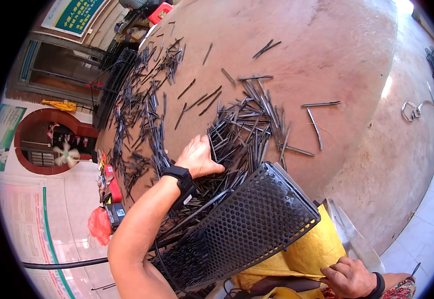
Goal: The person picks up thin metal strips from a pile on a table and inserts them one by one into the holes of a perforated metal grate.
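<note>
With left hand [197, 157] back-up at the left edge of a heap of thin dark sticks [259, 124], with thumb spread out to the right, well away from the other fingers, bunched close together — cannot tell whether touching any stick with the tips. With right hand [349, 278] low at the right, pinching the edge of a yellow cloth [321, 244] between thumb and bent fingers. Between the two hands, tilted, just below the heap and in front of part of the cloth: a black plastic basket [257, 214] full of small round holes. Under the heap, a broad brown surface [346, 55], strewn with more sticks, thickest toward the left, only a few lying singly toward the right. Around the left wrist, a black band [177, 180]; around the right, another dark band [378, 285], just beside a patterned sleeve [401, 289]. Off to the left, a red bag [99, 226] beside a dark box [115, 213] — and farther up, a pale fan [66, 155].
</note>
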The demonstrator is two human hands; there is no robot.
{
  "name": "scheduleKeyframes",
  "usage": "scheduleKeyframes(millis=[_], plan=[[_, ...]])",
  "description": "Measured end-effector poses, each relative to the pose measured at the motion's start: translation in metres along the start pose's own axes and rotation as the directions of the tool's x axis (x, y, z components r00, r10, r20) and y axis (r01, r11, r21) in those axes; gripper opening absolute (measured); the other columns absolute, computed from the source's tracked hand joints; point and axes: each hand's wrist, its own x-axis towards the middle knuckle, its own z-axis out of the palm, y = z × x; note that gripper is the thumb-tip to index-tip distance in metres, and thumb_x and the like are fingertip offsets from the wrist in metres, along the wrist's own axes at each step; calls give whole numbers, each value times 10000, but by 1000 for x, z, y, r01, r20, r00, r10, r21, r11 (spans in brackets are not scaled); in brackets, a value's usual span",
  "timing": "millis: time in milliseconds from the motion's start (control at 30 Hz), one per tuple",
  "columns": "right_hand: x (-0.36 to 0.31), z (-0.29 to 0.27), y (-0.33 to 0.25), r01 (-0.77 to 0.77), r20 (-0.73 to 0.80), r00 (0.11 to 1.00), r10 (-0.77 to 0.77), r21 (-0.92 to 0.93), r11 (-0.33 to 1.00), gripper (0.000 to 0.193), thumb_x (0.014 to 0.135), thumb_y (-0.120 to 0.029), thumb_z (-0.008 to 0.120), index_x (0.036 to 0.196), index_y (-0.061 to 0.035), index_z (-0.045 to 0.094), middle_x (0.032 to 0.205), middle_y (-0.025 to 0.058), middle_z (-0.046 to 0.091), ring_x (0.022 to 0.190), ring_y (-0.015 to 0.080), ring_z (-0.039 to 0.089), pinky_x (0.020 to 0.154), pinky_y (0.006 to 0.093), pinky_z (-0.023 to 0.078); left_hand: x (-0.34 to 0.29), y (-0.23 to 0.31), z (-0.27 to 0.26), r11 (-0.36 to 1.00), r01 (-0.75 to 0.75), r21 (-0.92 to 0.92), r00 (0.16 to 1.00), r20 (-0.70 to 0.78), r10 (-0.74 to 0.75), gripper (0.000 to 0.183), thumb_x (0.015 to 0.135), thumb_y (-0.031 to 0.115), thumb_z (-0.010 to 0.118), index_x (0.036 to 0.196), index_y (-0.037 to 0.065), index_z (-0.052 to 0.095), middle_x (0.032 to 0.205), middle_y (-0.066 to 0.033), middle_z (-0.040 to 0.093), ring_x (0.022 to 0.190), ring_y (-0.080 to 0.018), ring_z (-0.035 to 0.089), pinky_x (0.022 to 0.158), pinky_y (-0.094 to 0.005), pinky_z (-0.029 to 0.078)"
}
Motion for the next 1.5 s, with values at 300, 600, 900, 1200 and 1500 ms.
scheduleKeyframes(millis=[300,600,900,1200,1500], plan=[[1,-4,0,2,-28,1000,-2,7,1000,391,683,-65,636,1031,83,533,799,173,524,720,329,505,633,409,430,12,-30,9,980,4,-197,943,-324,-69,920,515,222,759,1284,-52,336,1109,-254,548,1052,-377,535,929,-371,433],[2,-7,3,6,-5,1000,-6,49,999,386,666,-34,632,1015,96,528,766,172,519,681,324,499,599,402,427,-2,-8,-14,943,-26,332,938,-318,137,619,592,352,704,1046,-47,566,1238,-236,476,1247,-387,356,1046,-557,184],[2,-7,1,10,-34,999,-8,54,998,335,675,-31,630,981,78,546,759,172,525,674,325,504,593,403,422,10,-17,-9,960,-44,-276,989,-146,3,1362,458,395,860,1421,6,-21,1450,-300,78,1362,-368,141,1101,-376,217],[-3,-2,-3,-26,0,1000,26,45,999,312,708,-84,650,966,55,544,744,158,522,667,314,502,572,404,409,15,-15,-4,953,58,-299,992,-94,-89,1177,470,425,835,1318,-127,233,1272,-314,413,1213,-373,415,1027,-360,335],[-3,-5,-1,6,36,999,-7,22,1000,365,672,-126,658,971,45,539,764,150,524,687,315,505,563,418,407,4,3,-1,984,-128,-126,971,-220,98,518,521,245,741,872,-86,552,999,-250,526,939,-400,554,867,-407,457]])
